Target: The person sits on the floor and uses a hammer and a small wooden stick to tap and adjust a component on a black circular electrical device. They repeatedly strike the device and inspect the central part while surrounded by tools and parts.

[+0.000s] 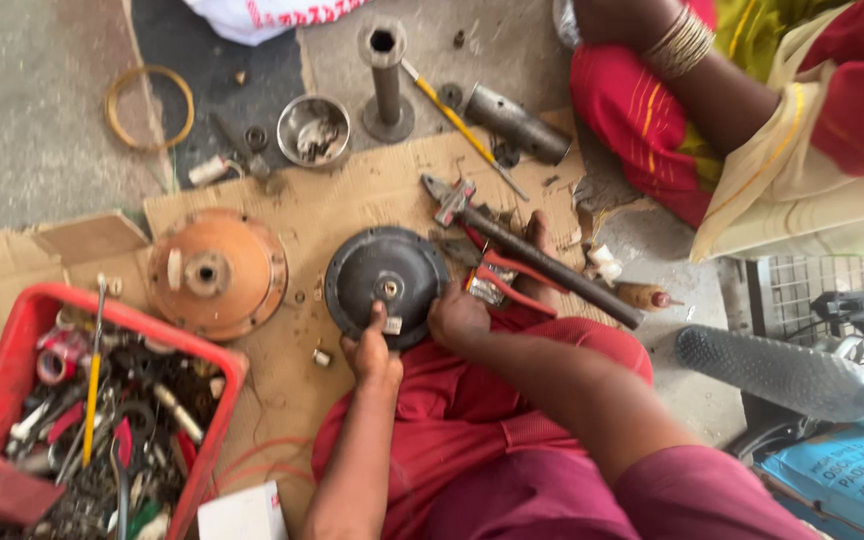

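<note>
Concrete floor, cardboard sheet (372, 195) | left hand (372, 352) fingers on black round cover (384, 280) at sheet centre, grip unclear | right hand (458, 318) closed, contents hidden | one orange housing (217, 272) | one red crate (12, 350) | one white box (244, 514) | one blue printed sack (852, 480)

A flattened cardboard sheet (372, 190) covers the concrete floor (32, 120). At its middle lies a black round motor cover (384, 280); left of that an orange dome housing (215, 270), right a pipe wrench (522, 245), above a steel bowl (314, 128).
</note>
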